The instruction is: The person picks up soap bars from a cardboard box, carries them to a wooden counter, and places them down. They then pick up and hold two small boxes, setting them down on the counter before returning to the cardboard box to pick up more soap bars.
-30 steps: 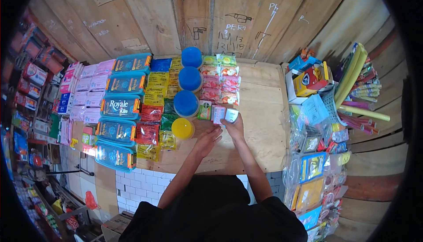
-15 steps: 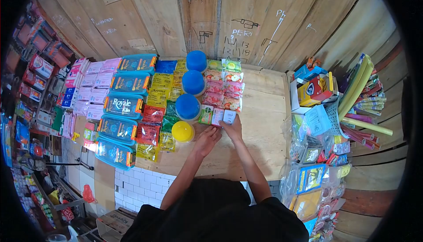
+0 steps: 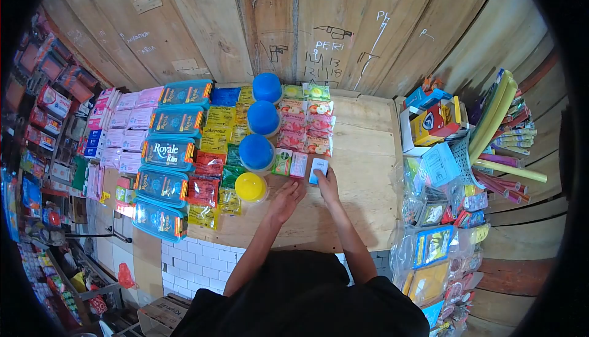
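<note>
Right of the yellow-lidded jar (image 3: 252, 186), the right hand (image 3: 328, 186) presses loose, unclosed fingertips on the small white box (image 3: 318, 169) lying on the table (image 3: 363, 153), while the left hand (image 3: 287, 193) is empty and spread; a crooked shove could disorder the packets (image 3: 299, 165) nearer the jar.

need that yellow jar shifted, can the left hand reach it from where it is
Probably yes. The left hand rests on the table just beside the yellow jar, with nothing standing between them. The right hand is off at the small white box, out of the way.

Bright, even daylight; soft shadows; strong fisheye bending, black vignette; edge goods perhaps slightly blurred.
</note>
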Demonstrator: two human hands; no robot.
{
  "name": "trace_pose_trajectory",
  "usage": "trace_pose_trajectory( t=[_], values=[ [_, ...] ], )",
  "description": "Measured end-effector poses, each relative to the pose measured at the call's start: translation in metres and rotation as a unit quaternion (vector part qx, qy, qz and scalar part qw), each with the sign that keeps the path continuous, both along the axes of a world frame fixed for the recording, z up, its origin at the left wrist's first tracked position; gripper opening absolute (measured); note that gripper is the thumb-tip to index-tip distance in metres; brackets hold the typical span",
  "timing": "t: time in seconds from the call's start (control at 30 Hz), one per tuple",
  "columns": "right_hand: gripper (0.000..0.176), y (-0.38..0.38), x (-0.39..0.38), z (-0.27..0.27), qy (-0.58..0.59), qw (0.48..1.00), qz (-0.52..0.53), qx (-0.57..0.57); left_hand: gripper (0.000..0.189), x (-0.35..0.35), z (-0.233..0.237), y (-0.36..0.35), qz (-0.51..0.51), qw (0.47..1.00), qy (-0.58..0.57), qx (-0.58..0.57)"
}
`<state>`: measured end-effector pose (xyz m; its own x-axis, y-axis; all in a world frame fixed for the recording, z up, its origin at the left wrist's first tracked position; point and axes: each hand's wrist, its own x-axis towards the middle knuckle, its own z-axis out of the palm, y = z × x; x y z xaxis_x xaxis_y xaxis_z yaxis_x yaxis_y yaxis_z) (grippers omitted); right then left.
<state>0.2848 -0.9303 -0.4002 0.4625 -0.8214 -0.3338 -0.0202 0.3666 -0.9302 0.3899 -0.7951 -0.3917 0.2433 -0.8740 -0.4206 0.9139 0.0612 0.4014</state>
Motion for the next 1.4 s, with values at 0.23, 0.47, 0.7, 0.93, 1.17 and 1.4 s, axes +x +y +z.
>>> trace_pose_trajectory(
  t=[0.23, 0.47, 0.7, 0.93, 1.17, 1.4],
  values=[
    [0.028, -0.008, -0.018, -0.041, 0.118, 0.985, -0.006, -0.127, 0.037, -0.015, -0.003, 0.001, -0.024, 0.999, 0.011, 0.025],
    [0.037, -0.012, 0.004, -0.023, 0.127, 0.976, -0.01, -0.178, 0.051, -0.014, -0.001, -0.004, -0.021, 1.0, -0.003, 0.023],
    [0.036, -0.012, 0.007, -0.003, 0.182, 0.942, -0.015, -0.282, 0.049, -0.013, -0.006, -0.002, -0.009, 1.0, 0.003, 0.015],
    [0.037, -0.014, 0.005, -0.02, 0.183, 0.94, -0.023, -0.286, 0.05, -0.014, -0.005, -0.002, -0.013, 1.0, 0.003, 0.016],
    [0.041, -0.011, 0.005, -0.016, 0.209, 0.932, -0.016, -0.297, 0.05, -0.014, -0.006, -0.005, 0.0, 1.0, -0.003, 0.025],
    [0.049, -0.009, 0.002, -0.022, 0.23, 0.918, -0.022, -0.322, 0.05, -0.015, -0.003, -0.003, 0.0, 1.0, -0.005, 0.019]
  ],
)
